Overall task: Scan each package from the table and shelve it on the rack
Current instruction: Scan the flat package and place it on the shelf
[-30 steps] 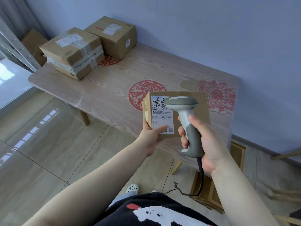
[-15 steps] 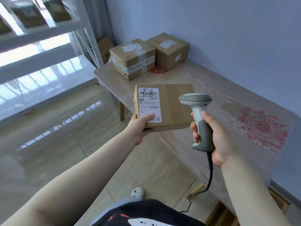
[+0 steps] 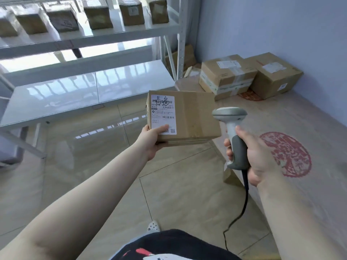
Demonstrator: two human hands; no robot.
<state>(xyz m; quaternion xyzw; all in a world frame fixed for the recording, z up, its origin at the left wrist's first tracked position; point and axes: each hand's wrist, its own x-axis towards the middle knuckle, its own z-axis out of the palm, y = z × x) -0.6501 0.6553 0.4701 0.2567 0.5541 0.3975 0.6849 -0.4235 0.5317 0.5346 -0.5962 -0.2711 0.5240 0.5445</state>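
I've swung from the table (image 3: 281,128) toward the rack (image 3: 90,36); my left hand (image 3: 152,139) grips the labelled package (image 3: 195,117) in midair, my right hand (image 3: 249,156) wraps the barcode scanner (image 3: 232,128), now aside, so shelving likely comes next.

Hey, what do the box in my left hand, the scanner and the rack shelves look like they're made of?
Box: brown corrugated cardboard, matte, with creased faces and a white paper label.
Scanner: moulded plastic by the look, light grey head, darker grey grip, smooth with a slight sheen.
Rack shelves: probably white painted metal; glossy, they mirror the window light, and the upright is perforated.
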